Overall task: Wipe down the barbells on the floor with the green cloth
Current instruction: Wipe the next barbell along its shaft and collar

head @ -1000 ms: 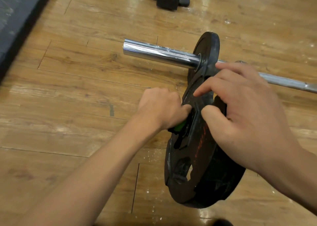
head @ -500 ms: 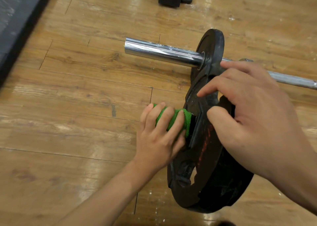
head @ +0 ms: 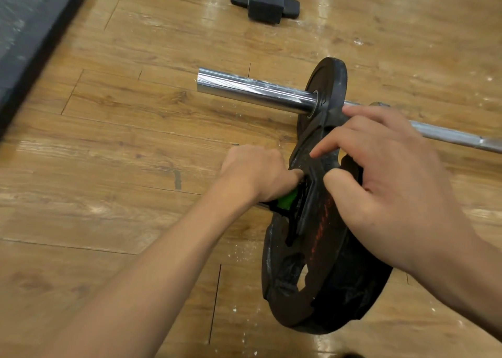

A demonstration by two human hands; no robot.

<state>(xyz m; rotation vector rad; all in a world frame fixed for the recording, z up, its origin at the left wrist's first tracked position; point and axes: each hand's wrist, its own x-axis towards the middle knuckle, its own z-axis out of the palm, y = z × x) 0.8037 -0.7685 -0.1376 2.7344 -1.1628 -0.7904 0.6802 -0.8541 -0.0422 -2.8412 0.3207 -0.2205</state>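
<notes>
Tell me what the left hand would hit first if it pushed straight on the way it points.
The near black weight plate: the left hand, gripping the green cloth, points right at its face and seems to touch it, though depth is hard to judge.

Two limbs in view, both bare.

Left forearm (head: 163,270): long and lean, uncovered from the near frame edge up to the wrist, surface smooth.

Left hand (head: 255,173): its back shows, with a rounded row of knuckles.

Right forearm (head: 461,270): looks thicker, being nearer the lens, and is also uncovered to the frame edge.

Right hand (head: 385,183): broad back, creased finger joints, stout thumb. Nails cannot be made out.

The wide-angle lens swells the near parts of both arms.
</notes>
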